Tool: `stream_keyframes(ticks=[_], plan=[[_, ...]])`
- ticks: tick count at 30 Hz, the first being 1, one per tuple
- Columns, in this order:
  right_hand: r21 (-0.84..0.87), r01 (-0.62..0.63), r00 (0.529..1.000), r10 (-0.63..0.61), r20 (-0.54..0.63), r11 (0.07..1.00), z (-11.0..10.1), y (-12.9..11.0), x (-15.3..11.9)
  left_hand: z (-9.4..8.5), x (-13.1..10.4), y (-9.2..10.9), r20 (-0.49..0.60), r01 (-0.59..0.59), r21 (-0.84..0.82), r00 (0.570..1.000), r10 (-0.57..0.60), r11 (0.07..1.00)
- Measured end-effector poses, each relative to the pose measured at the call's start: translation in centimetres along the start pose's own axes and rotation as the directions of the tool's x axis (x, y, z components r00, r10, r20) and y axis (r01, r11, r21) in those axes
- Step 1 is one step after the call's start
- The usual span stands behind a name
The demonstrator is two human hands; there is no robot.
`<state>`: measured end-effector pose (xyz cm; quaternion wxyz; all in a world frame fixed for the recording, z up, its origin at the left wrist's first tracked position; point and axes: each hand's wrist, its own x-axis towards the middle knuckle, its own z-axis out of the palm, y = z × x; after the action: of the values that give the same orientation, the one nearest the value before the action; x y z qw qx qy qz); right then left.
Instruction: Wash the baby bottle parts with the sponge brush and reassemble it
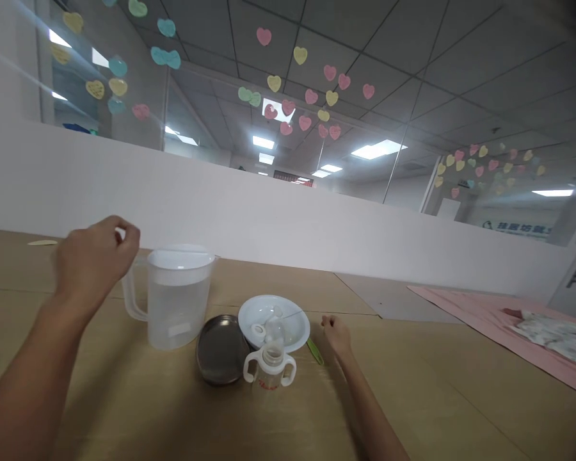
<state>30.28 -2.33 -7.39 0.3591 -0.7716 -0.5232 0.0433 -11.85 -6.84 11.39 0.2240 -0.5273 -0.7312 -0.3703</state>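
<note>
My left hand (98,253) is raised beside the handle of a clear plastic measuring jug (177,314), its fingers curled, with no object visible in them. Clear liquid appears to fill much of the jug. Low over the table, my right hand (336,334) is loosely closed beside a green handle (315,351); nothing shows in it. Between my hands stands a baby bottle (269,368) with two white handles, upright and uncapped. Behind it, a white bowl (249,308) holds a clear cap (274,330) and a white ring (258,331). A metal tray (223,352) touches the bowl's left side.
The brown table (413,397) meets a low white wall (278,224) topped by glass with heart-shaped notes. A pink cloth (499,320) with a patterned bundle (557,336) lies at the right. A thin pale piece (42,242) rests at the far left.
</note>
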Motion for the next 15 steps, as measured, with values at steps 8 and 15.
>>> stream_keyframes(ticks=[8, 15], plan=[[-0.062, -0.094, 0.995, 0.092, -0.028, 0.994, 1.9, 2.8, 0.1, 4.5, 0.5, -0.3, 0.519, -0.125, 0.040, 0.850, 0.086, 0.991], [-0.121, -0.076, 0.996, 0.081, 0.034, 0.990, 2.5, 3.3, 0.0, 7.4, 1.3, -1.6, 0.498, -0.018, -0.329, 0.846, 0.190, 0.944]])
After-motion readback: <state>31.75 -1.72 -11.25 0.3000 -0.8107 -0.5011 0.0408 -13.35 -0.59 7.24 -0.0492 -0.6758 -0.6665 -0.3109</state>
